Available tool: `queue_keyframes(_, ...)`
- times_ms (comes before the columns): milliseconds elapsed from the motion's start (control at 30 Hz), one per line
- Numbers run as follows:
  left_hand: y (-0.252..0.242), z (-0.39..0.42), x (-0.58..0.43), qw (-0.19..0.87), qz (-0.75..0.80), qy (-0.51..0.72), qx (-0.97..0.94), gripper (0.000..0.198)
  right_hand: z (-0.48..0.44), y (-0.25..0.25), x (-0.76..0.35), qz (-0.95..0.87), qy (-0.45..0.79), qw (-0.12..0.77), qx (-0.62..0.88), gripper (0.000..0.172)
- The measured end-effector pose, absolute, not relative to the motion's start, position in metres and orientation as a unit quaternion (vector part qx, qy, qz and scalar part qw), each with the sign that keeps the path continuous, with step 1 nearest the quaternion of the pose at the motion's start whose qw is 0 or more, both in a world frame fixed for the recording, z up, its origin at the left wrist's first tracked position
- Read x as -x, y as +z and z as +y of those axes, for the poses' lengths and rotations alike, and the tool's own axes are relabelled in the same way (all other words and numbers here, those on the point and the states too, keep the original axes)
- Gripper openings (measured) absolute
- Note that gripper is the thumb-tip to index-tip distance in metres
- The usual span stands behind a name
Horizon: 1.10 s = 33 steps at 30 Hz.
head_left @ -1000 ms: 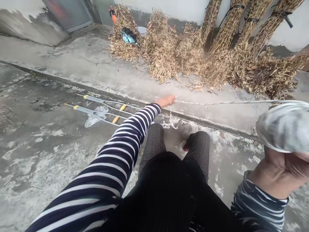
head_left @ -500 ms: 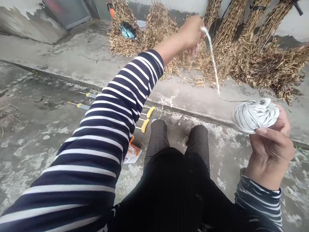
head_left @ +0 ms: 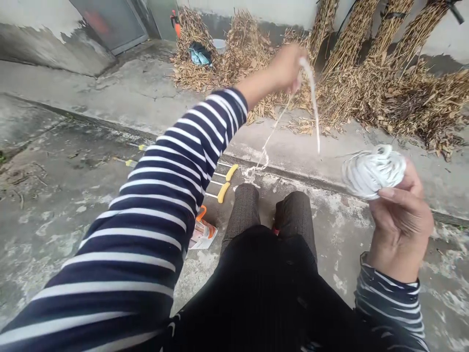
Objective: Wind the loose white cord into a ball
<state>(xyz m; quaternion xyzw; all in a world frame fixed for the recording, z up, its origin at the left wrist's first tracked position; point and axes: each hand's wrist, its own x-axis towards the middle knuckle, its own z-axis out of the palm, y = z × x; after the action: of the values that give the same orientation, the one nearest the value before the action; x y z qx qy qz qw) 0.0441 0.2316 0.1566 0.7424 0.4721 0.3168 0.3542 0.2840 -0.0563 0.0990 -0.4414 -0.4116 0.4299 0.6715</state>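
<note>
Stretched far forward, my left hand (head_left: 287, 68) is closed on a white cord (head_left: 314, 107), somewhat blurred by motion. From that hand one length hangs down toward the right, and a thinner strand (head_left: 275, 124) slants to a loose, kinked heap of cord (head_left: 256, 168) on the ground by my left knee. My right hand (head_left: 401, 215) grips a wound bundle of white cord (head_left: 375, 171) at its right side, thumb in front. Some of that bundle's edge is smeared. The fingers behind it are partly hidden.
Yellow-handled metal rods (head_left: 223, 191) lie left of my knees, partly under my striped sleeve. An orange and white package (head_left: 203, 232) sits nearer me. Dried stalks (head_left: 351, 93) lean and lie along the wall. A low concrete step edge (head_left: 286, 172) crosses ahead.
My left hand has come slightly lower, and the strand running from it to the ground now shows. The wound bundle in my right hand has shifted a little left in view.
</note>
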Motion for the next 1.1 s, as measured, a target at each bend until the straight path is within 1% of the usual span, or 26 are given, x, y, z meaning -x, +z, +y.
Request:
queue_keyframes(33,0.131,0.226,-0.043,0.320,0.499,0.255,-0.764,0.022,-0.051,0.092,-0.287,-0.414,0.448,0.657,0.444,0.057)
queue_keyframes(67,0.105,0.221,-0.041,0.326,0.515,0.217,-0.763,0.017,-0.045,0.085,-0.290,-0.422,0.469,0.637,0.443,0.057)
queue_keyframes(133,0.056,0.211,-0.033,0.328,0.530,0.193,-0.758,0.021,-0.032,0.068,-0.298,-0.448,0.515,0.589,0.432,0.057)
queue_keyframes(200,0.016,0.205,-0.024,0.314,0.526,0.219,-0.759,0.026,-0.017,0.051,-0.305,-0.462,0.554,0.555,0.413,0.055)
queue_keyframes(300,-0.021,0.200,-0.011,0.298,0.565,0.221,-0.737,0.030,0.006,0.032,-0.311,-0.436,0.614,0.528,0.394,0.057)
queue_keyframes(400,-0.039,0.194,-0.011,0.326,0.624,0.150,-0.694,0.022,0.025,0.020,-0.309,-0.399,0.662,0.505,0.384,0.060)
queue_keyframes(467,-0.044,0.184,-0.022,0.363,0.634,0.113,-0.674,0.012,0.035,0.014,-0.305,-0.389,0.678,0.490,0.386,0.062)
queue_keyframes(500,-0.044,0.176,-0.031,0.392,0.621,0.123,-0.668,0.010,0.040,0.012,-0.302,-0.386,0.682,0.485,0.389,0.063)
queue_keyframes(567,-0.040,0.156,-0.049,0.480,0.564,0.198,-0.641,0.018,0.048,0.008,-0.297,-0.376,0.686,0.480,0.397,0.065)
queue_keyframes(667,-0.023,0.121,-0.071,0.632,0.418,0.321,-0.568,0.028,0.055,0.007,-0.289,-0.370,0.688,0.478,0.401,0.065)
queue_keyframes(733,-0.013,0.101,-0.077,0.675,0.354,0.346,-0.547,0.028,0.056,0.009,-0.287,-0.395,0.685,0.462,0.400,0.064)
queue_keyframes(833,-0.006,0.087,-0.076,0.667,0.357,0.343,-0.557,0.022,0.050,0.014,-0.287,-0.455,0.676,0.431,0.387,0.066)
queue_keyframes(967,0.003,0.087,-0.066,0.590,0.418,0.330,-0.607,0.019,0.038,0.020,-0.291,-0.492,0.666,0.434,0.355,0.068)
queue_keyframes(1100,0.033,0.089,-0.051,0.550,0.382,0.317,-0.672,0.023,0.031,0.023,-0.291,-0.535,0.651,0.417,0.341,0.071)
